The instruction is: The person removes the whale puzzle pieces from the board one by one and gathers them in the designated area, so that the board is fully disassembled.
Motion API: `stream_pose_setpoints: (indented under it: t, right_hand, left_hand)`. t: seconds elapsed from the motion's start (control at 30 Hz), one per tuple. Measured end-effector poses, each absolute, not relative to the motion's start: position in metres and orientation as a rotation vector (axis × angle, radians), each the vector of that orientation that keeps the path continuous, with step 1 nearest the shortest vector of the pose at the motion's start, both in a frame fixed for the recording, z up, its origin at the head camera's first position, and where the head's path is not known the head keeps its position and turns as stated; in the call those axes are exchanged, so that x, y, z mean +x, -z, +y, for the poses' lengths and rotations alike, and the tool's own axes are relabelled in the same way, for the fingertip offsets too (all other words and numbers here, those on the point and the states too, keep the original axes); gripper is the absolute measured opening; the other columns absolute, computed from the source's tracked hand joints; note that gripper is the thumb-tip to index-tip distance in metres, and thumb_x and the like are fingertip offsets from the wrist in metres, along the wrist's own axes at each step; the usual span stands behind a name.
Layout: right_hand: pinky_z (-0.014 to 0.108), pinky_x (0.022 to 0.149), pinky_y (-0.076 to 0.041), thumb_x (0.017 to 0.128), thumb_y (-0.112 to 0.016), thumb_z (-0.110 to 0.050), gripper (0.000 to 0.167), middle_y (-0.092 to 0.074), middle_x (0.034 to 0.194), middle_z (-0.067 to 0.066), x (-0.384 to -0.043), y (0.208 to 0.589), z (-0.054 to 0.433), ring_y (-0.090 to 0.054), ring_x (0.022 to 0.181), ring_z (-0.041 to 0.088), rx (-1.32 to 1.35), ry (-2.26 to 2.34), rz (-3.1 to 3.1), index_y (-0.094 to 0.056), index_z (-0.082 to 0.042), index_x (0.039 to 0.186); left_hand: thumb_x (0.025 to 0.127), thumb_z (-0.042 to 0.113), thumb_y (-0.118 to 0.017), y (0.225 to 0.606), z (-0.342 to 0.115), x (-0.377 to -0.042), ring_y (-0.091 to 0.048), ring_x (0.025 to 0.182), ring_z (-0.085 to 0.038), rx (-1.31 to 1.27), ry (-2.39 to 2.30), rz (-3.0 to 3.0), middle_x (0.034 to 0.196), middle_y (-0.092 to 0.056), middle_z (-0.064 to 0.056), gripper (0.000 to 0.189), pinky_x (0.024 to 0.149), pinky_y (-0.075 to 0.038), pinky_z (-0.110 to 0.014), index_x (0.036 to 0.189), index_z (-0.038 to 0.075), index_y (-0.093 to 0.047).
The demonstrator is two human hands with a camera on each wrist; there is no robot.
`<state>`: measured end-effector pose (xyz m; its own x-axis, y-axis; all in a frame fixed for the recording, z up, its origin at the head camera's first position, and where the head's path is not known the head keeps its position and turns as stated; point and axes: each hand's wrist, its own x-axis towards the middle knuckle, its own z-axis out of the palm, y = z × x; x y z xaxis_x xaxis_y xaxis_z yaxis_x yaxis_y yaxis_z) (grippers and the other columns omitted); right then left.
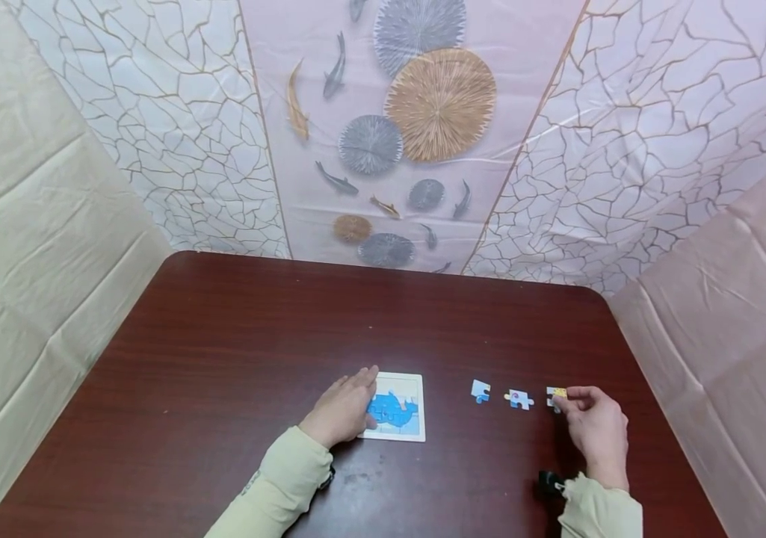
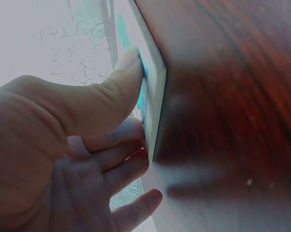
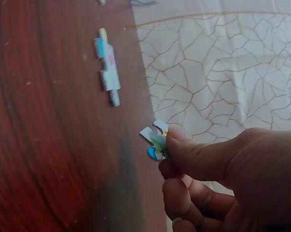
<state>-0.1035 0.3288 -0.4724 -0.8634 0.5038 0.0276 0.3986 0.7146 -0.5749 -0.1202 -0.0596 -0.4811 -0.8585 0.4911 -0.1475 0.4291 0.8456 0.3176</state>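
Note:
A square jigsaw tray (image 1: 422, 407) with a pale rim lies mid-table, holding a blue whale picture. My left hand (image 1: 344, 407) rests along its left side. In the left wrist view, the thumb (image 2: 128, 63) touches the tray's face and the other fingers lie loosely at its edge. My right hand (image 1: 596, 432) pinches a jigsaw piece (image 3: 152, 137) with yellow and blue on it, between thumb and fingers. To the left of that hand lie two loose pieces: a pale blue and white jigsaw piece (image 1: 480, 391) and a jigsaw piece with a pink mark (image 1: 519, 399).
The dark red-brown wooden table (image 1: 255, 321) extends on all sides of the tray. Behind it hangs a patterned cloth (image 1: 383, 187), and plain pale cloth (image 1: 726, 299) stands at the sides. A black device (image 1: 549, 482) sits by the right wrist.

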Motion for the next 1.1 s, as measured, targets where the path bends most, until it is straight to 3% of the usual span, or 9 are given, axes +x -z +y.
stream_pose_setpoints:
  t: [0.6,1.1]
  right_hand:
    - [0.042,0.06,-0.046,0.088,-0.069,-0.026,0.028,-0.07,0.08,0.009,-0.107,0.488,0.332,-0.062,0.085,0.036,-0.723,-0.846,-2.854,-0.07,-0.001,0.102]
    - [0.041,0.058,-0.045,0.089,-0.068,-0.027,0.03,-0.069,0.084,0.01,-0.107,0.49,0.333,-0.06,0.082,0.033,-0.76,-0.867,-2.859,-0.069,-0.002,0.105]
  left_hand:
    - [0.086,0.026,-0.074,0.482,-0.06,-0.121,-0.029,0.143,-0.025,0.717,-0.39,2.799,0.156,-0.031,-0.01,0.064,0.112,-0.032,-0.045,0.14,0.001,-0.051]
    - [0.086,0.027,-0.074,0.481,-0.059,-0.121,-0.03,0.143,-0.024,0.714,-0.367,2.801,0.156,-0.032,-0.009,0.063,0.112,-0.032,-0.045,0.14,0.001,-0.051]
